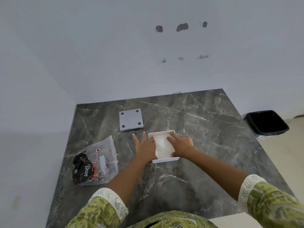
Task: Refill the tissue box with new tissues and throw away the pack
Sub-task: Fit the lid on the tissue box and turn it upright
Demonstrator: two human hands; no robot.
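Note:
A white square tissue box (pixel 165 160) lies open side up on the dark marble table, with a stack of white tissues (pixel 162 148) inside it. My left hand (pixel 144 146) rests flat against the box's left edge, fingers spread, some fingertips on the tissues. My right hand (pixel 180 143) presses down on the tissues from the right, thumb at the box's near rim. The box's grey base lid (pixel 130 119) with dark round feet lies apart, further back on the table. The emptied clear plastic pack (pixel 95 163), printed black and red, lies to the left.
The marble table (pixel 205 129) stands in a corner against white walls. A black waste bin (pixel 266 122) sits on the floor past the table's right edge. My green patterned sleeves fill the near bottom of the view.

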